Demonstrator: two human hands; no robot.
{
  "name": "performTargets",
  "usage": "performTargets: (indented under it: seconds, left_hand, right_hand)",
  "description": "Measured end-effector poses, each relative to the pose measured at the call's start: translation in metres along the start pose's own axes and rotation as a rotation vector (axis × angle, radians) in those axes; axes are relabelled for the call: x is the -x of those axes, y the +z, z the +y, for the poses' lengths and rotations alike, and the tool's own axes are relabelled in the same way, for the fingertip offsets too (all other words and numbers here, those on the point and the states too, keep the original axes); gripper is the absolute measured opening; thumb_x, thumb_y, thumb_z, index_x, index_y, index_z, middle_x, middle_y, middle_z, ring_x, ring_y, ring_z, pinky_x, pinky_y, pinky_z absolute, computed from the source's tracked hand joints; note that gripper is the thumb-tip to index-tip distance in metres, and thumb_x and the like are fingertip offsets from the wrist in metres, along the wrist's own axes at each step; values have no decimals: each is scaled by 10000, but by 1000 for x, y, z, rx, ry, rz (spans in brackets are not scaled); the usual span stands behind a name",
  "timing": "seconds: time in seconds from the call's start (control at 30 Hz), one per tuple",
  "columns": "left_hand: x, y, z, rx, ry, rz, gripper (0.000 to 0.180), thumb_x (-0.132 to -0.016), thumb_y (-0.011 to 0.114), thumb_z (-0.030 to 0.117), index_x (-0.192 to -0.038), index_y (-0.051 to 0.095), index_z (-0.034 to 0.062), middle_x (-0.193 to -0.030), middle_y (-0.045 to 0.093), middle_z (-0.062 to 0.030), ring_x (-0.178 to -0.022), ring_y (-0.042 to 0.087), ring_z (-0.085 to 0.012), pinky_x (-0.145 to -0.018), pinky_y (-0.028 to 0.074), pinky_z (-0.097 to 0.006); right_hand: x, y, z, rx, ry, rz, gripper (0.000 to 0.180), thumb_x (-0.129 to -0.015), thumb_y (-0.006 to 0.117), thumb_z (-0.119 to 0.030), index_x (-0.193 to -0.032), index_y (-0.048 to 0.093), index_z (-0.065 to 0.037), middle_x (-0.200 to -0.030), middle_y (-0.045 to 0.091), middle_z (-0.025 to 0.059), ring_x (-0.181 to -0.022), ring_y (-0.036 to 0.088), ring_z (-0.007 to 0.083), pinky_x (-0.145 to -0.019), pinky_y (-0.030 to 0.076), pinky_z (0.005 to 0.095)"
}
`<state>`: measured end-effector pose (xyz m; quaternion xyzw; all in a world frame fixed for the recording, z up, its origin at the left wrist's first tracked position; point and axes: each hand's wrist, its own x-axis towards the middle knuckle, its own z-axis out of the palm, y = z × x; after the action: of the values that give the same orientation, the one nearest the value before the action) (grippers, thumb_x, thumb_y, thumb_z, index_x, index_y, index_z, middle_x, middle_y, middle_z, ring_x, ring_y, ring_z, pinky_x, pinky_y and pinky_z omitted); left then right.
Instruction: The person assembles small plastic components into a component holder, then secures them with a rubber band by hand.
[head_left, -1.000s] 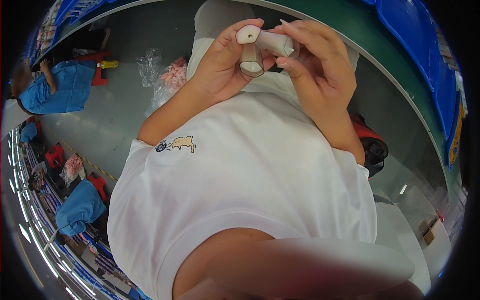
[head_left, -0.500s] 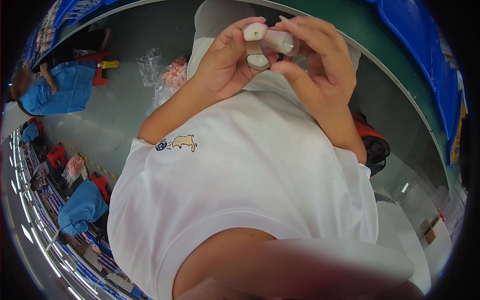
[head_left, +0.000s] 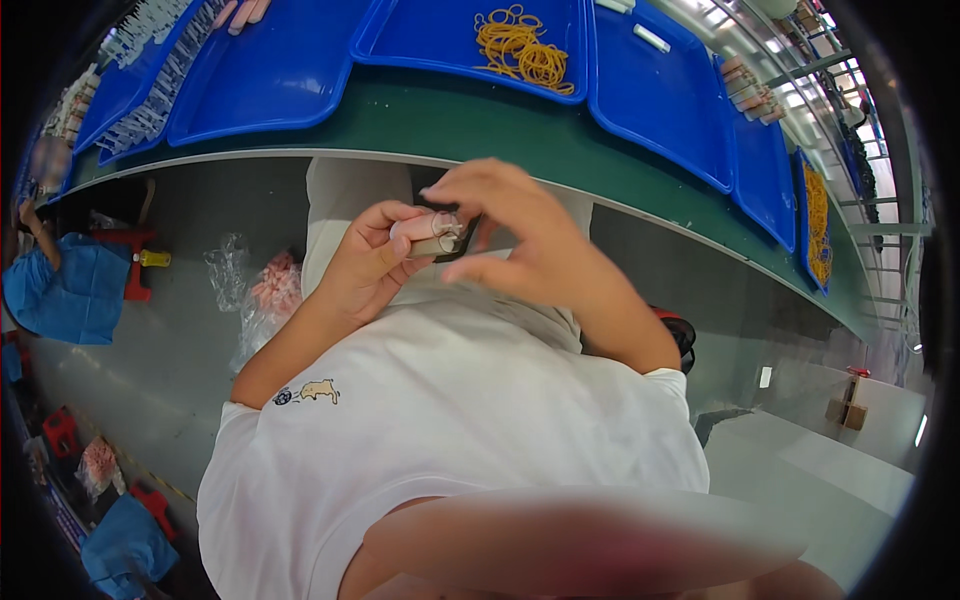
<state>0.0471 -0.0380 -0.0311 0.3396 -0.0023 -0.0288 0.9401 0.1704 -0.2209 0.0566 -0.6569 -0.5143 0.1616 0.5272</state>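
Observation:
Over my lap, my left hand (head_left: 376, 258) is closed round a small bundle of short tubes, a pale pink tube (head_left: 412, 228) beside a whitish tube (head_left: 424, 246). Their clear or shiny ends point right, toward my other hand. How many tubes the fingers hide I cannot tell. Just right of those ends is my right hand (head_left: 525, 225), its thumb and fingers spread apart with nothing visible between them. Slight motion blur softens its fingertips.
Along the green table (head_left: 480, 125) stand blue trays (head_left: 265, 75). One holds yellow rubber bands (head_left: 525, 50), another a white tube (head_left: 652, 38). Bundled tubes (head_left: 752, 92) lie at the right. A plastic bag of pink pieces (head_left: 275, 285) rests on the floor; a person in blue (head_left: 70, 285) sits left.
The view has shifted, so more of the table and trays shows. My right hand has come away from the tubes, and the left has turned them so their ends face right.

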Motion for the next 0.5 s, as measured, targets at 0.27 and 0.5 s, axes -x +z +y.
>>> performTargets:
  seconds: [0.27,0.5]
  left_hand:
    - [3,-24,-15,89,-32,52,241,-920,647,153,-1146,586,93,-1209,617,-77,-1110,606,-177,-939,524,-286]
    - [19,-49,-20,59,8,183,366,-928,633,186,-1249,504,67,-1301,546,-102,-1155,584,-222,-929,535,-288]
  right_hand:
    - [-86,-141,39,1083,-51,87,154,-860,677,-133,-978,702,-37,-1024,644,124,-918,640,248,-793,526,335]
    - [-112,-155,69,965,113,32,130,-800,690,-107,-861,676,7,-769,696,97,-712,656,178,-615,502,325]
